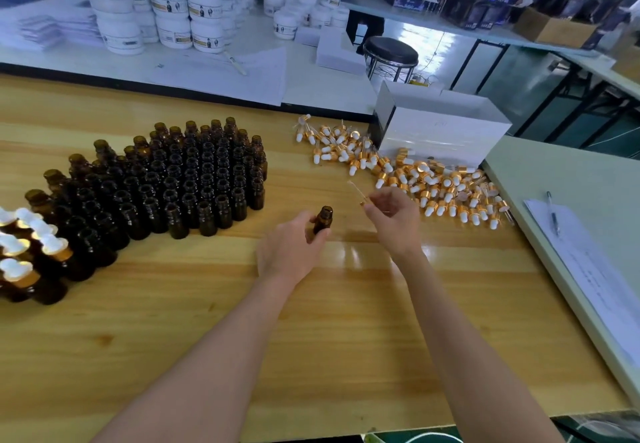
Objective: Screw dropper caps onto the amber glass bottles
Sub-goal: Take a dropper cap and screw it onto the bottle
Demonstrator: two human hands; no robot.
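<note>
Head view, one camera, looking down along both forearms onto the wooden table (242, 321).

- Left hand (294, 248): fingers and thumb curled round the lower body of one amber bottle (322, 221). Bottle roughly upright, mouth uncapped, neck standing clear above the fingers. Its base was hidden, so I could not tell whether it rested on the table.
- Right hand (394, 221): fingertips pinched one dropper cap (355, 191). The gold collar sat at the fingers and the clear glass pipette pointed up and to the left. Pipette tip was near the bottle mouth but apart from it, to its right and above. The bulb was hidden in the hand.
- Loose dropper caps (433, 179): a scattered heap of white bulbs and gold collars, beyond and right of the right hand, running up against a white box (443, 131).
- Open amber bottles (194, 179): a packed block, left of the hands, all uncapped.
- Capped bottles (20, 252): a small cluster at the far left edge, touching the block.

Writing:
- White jars (173, 10) on the back bench carried labels with a small dark figure and a band; text too blurred to read.
- Printed sheets (595, 269) on the right-hand bench, with a pen (553, 214) lying on them; lines too faint to read.
</note>
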